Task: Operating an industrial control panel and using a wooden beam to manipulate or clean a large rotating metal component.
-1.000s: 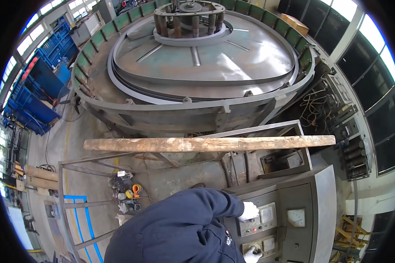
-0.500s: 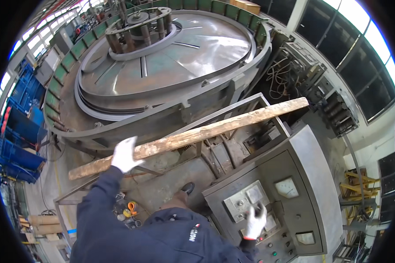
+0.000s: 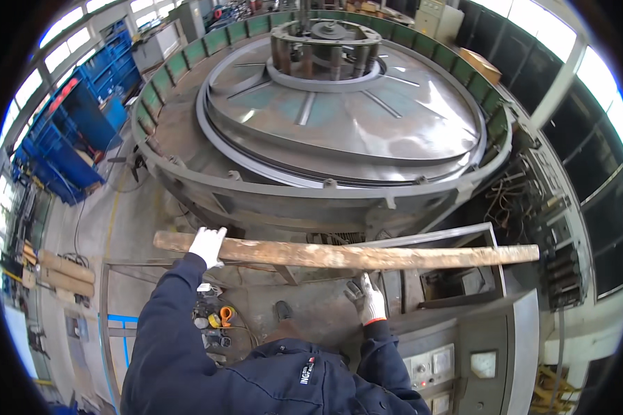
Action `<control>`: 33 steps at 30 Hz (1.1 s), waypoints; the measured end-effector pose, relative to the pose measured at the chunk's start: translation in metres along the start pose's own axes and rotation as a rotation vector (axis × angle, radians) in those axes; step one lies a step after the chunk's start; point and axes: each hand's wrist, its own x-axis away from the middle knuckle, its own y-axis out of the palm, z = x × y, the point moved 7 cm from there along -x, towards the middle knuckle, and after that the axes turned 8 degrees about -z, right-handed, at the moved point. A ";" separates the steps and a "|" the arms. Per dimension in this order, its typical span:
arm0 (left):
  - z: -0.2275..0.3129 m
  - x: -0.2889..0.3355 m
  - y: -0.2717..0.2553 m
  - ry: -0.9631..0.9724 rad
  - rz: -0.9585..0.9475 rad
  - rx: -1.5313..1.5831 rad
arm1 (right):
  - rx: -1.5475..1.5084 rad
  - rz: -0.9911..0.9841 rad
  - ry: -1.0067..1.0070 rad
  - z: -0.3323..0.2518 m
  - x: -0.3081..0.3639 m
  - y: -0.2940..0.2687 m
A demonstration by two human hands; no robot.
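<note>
A long, rough wooden pole spans the space in front of me from left to right, lying across a metal frame. My left hand, in a white glove, is closed over the pole near its left end. Just below the middle of the pole is my right hand, gloved with a grey palm, its fingers apart and nothing in them. One fingertip comes up close to the pole's near edge; whether it touches cannot be made out. To the right of this hand stands a grey control console with dials and buttons.
Beyond the pole sits a huge round metal machine table inside a green-lined rim. A metal frame rail runs under the pole. Several small things, one an orange ring, lie at lower left. Blue cabinets stand far left.
My right hand has left the console and moved left and up, close to the pole. The left hand stays on the pole. The whole view has turned to the left.
</note>
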 end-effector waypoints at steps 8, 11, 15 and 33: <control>-0.039 0.085 -0.037 0.215 0.301 0.271 | -0.229 -0.023 -0.198 0.005 -0.018 0.115; -0.087 0.126 -0.039 0.114 0.301 0.330 | -0.040 -0.005 -0.133 0.013 -0.032 0.170; -0.118 0.176 -0.051 -0.015 0.327 0.419 | 0.009 -0.439 -0.216 0.011 -0.071 0.337; -0.058 0.414 -0.164 -1.127 0.284 -0.208 | -0.269 -0.761 0.801 0.249 -0.312 0.706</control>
